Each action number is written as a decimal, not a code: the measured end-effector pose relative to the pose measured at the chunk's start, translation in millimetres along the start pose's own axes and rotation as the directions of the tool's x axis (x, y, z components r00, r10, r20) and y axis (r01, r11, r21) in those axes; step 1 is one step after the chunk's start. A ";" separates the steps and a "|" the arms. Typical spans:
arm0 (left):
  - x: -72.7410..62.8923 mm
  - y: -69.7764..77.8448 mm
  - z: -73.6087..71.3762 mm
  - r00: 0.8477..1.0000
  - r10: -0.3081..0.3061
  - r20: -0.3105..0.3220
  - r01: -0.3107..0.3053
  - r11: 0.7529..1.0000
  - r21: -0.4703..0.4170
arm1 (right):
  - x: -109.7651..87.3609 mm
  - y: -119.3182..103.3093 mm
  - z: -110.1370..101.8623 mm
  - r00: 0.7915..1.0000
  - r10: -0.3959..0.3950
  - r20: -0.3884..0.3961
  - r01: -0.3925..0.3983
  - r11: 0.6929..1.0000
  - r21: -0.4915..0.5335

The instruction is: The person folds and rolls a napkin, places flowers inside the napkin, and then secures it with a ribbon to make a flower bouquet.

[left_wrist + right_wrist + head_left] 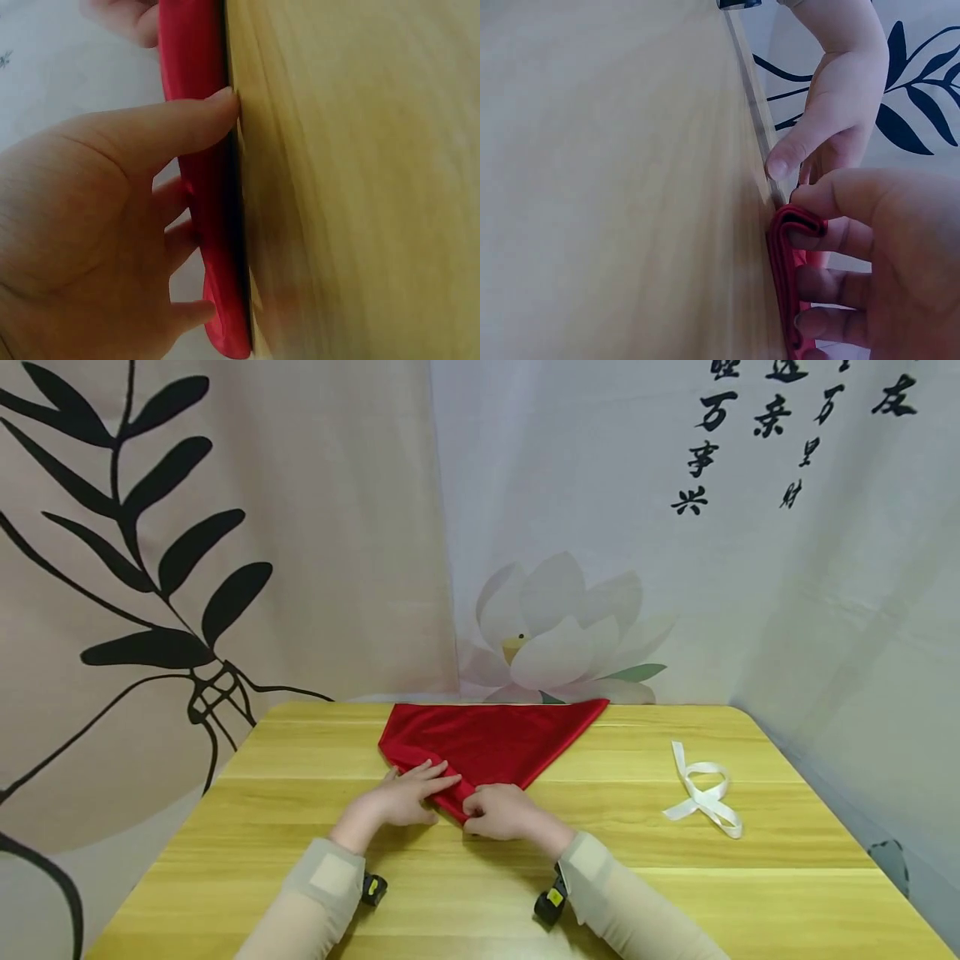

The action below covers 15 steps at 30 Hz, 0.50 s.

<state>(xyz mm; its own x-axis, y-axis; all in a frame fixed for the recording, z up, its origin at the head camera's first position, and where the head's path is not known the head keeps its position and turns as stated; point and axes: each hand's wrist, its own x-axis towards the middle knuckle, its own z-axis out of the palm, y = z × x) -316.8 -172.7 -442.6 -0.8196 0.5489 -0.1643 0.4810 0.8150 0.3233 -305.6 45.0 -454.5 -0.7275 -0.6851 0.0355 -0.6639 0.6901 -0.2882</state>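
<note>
A red, smooth-looking cloth [495, 739] lies at the far side of the table, its near edge folded over in a band. My left hand [408, 795] rests on the left part of that band with fingers spread and fairly straight. Its thumb [187, 124] lies along the near side of the fold, by the tabletop. Lower along the same edge, my right hand [498, 812] pinches the fold between thumb and curled fingers. The right wrist view shows the layers of the cloth [784, 277] rolled over at the end between thumb and forefinger.
A looped white ribbon [705, 797] lies on the right of the wooden table [420, 918]. Behind the far edge hangs a pale curtain [337, 568] with printed leaves, a lotus and dark characters. Dark wrist devices [551, 902] sit under both cuffs.
</note>
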 end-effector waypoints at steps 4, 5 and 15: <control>2.1 1.8 0.5 1.000 -0.013 0.004 0.013 0.999 0.048 | -2.9 0.1 0.1 1.000 0.002 -0.006 -0.002 0.999 0.040; 2.4 1.9 0.7 1.000 -0.018 0.003 0.018 0.998 0.061 | -3.7 0.4 0.5 1.000 0.003 -0.006 -0.002 0.999 0.046; 0.1 2.7 -1.9 1.000 -0.024 -0.002 0.024 0.990 0.141 | -17.6 -0.4 -2.0 0.998 -0.009 -0.058 0.015 0.993 0.114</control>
<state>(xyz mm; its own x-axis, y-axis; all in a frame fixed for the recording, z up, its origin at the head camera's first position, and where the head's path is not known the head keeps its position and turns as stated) -316.1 -170.8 -439.9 -0.8316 0.5287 -0.1698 0.5002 0.8461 0.1842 -292.9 57.3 -453.1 -0.7307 -0.6762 0.0938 -0.6509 0.6486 -0.3945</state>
